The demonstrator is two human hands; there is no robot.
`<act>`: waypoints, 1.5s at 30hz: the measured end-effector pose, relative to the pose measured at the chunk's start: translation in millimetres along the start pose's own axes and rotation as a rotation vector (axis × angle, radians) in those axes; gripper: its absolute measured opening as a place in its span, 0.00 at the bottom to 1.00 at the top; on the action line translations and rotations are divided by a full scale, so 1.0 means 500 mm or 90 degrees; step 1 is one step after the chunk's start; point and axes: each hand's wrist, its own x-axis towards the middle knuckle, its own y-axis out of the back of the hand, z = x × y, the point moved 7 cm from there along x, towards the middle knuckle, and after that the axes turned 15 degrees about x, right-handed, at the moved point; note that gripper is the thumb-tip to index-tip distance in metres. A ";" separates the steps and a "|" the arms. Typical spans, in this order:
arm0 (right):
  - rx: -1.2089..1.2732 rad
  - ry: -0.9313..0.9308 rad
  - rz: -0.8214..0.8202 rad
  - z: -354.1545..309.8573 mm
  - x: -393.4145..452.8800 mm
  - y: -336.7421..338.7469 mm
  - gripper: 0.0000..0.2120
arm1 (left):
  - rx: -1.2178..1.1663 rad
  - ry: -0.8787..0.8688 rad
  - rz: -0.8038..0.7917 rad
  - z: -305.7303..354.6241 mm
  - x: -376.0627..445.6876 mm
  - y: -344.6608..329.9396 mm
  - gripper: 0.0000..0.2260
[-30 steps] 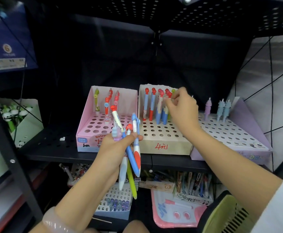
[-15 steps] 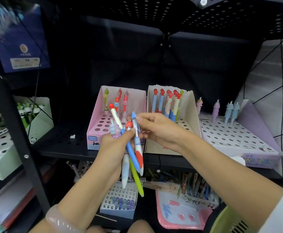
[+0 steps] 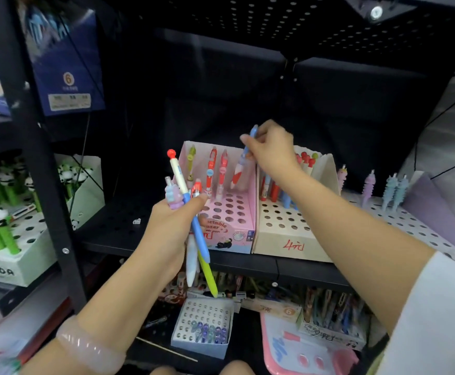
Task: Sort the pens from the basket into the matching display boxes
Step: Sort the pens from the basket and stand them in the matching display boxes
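My left hand (image 3: 173,226) grips a bunch of several pens (image 3: 193,234) upright in front of the shelf, among them one with a red ball top, a purple figure pen and a green one. My right hand (image 3: 272,150) pinches a blue, white and red pen (image 3: 239,173) by its upper end, tip down over the back right holes of the pink display box (image 3: 229,212). That box has three pens standing in its back row. Right of it is the beige box (image 3: 283,226) with red-topped pens, then the lilac box (image 3: 410,223) with unicorn pens.
A black upright post (image 3: 45,158) separates a panda pen box (image 3: 18,239) at the left. Below the shelf edge (image 3: 248,263) lie a small white box of purple pens (image 3: 202,326), a pink tray (image 3: 302,353) and more pen boxes. A perforated shelf hangs overhead.
My right hand has pulled one blue-and-red pen out of the bunch in my left hand and carried it up and back over the pink box. The camera has shifted left.
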 end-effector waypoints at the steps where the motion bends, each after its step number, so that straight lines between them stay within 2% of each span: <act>1: -0.042 0.004 -0.018 0.009 0.003 -0.018 0.08 | -0.002 0.001 -0.004 -0.003 0.002 0.002 0.09; 4: -0.117 0.032 -0.017 0.026 0.011 -0.047 0.10 | 0.002 0.005 0.007 -0.011 0.007 0.012 0.07; 8: -0.129 0.069 0.001 0.022 0.029 -0.052 0.09 | -0.028 0.006 0.018 -0.018 0.013 0.027 0.08; 13: -0.233 0.016 -0.082 0.069 0.023 -0.081 0.07 | -0.059 -0.005 0.001 -0.018 0.015 0.025 0.05; 17: -0.340 -0.049 -0.143 0.075 0.024 -0.095 0.10 | -0.058 -0.018 -0.015 -0.016 0.014 0.020 0.03; 19: -0.301 -0.056 -0.115 0.060 0.024 -0.078 0.11 | -0.067 -0.024 -0.016 -0.014 0.012 0.022 0.03; 22: -0.218 0.066 -0.007 -0.008 0.000 -0.042 0.12 | -0.039 -0.037 -0.019 -0.010 0.009 0.015 0.03; 24: -0.162 0.093 -0.072 -0.044 -0.028 -0.057 0.11 | -0.030 -0.037 -0.025 -0.008 0.004 0.000 0.04; 28: -0.070 -0.109 -0.317 -0.038 -0.093 -0.113 0.20 | -0.022 -0.040 -0.029 0.006 -0.004 -0.035 0.03; 31: -0.042 -0.150 -0.369 -0.040 -0.119 -0.125 0.16 | -0.020 -0.040 -0.028 0.007 -0.007 -0.044 0.04; 34: 0.077 -0.132 -0.245 -0.038 -0.106 -0.072 0.15 | -0.006 -0.047 -0.040 0.015 -0.017 -0.069 0.03; 40: 0.149 -0.088 -0.101 -0.036 -0.076 0.007 0.16 | 0.007 -0.080 -0.081 0.036 -0.029 -0.112 0.04; 45: 0.247 -0.068 0.102 -0.021 -0.036 0.141 0.14 | 0.048 -0.084 -0.111 0.023 -0.039 -0.148 0.05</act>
